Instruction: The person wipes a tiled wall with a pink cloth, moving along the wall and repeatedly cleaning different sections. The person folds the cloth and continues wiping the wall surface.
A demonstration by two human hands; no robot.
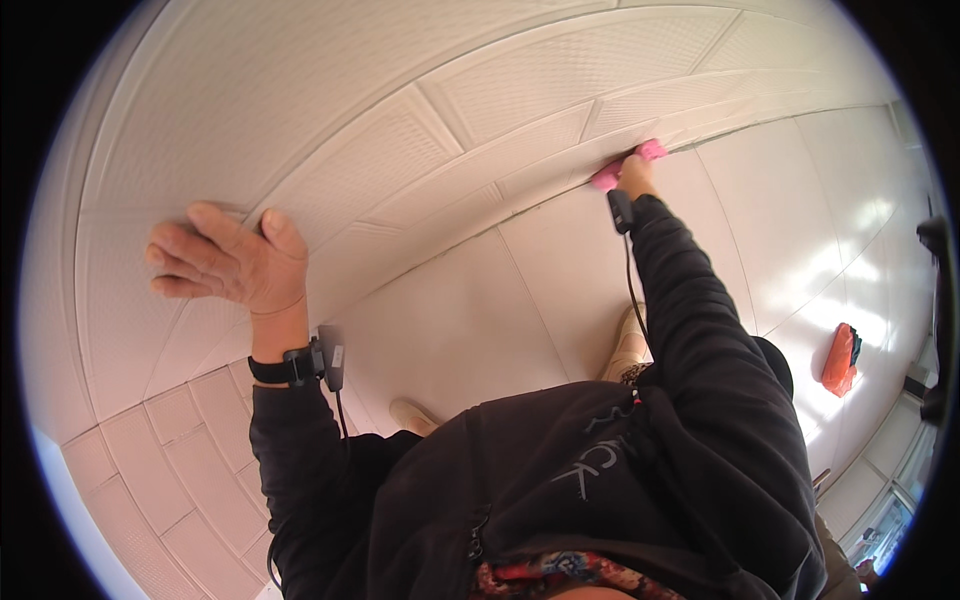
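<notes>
My right hand (pixel 637 174) reaches down to the foot of a tiled wall and grips a pink cloth (pixel 607 178). The cloth shows on both sides of the hand and lies against the joint where wall and floor meet. My left hand (pixel 229 259) holds nothing; its fingers are spread and its palm side faces the pale, textured wall tiles (pixel 525 79), apparently resting on them. A black device on a strap (pixel 289 367) sits on my left wrist, and another black device (pixel 620 211) with a cable is on my right wrist.
Large glossy floor tiles (pixel 450 300) run along the wall, with my two light shoes on them. An orange-red bag or bundle (pixel 838 360) lies on the floor at the right. Smaller pinkish brick-pattern tiles (pixel 202 465) cover a surface at the lower left. Dark objects (pixel 934 236) stand at the right rim.
</notes>
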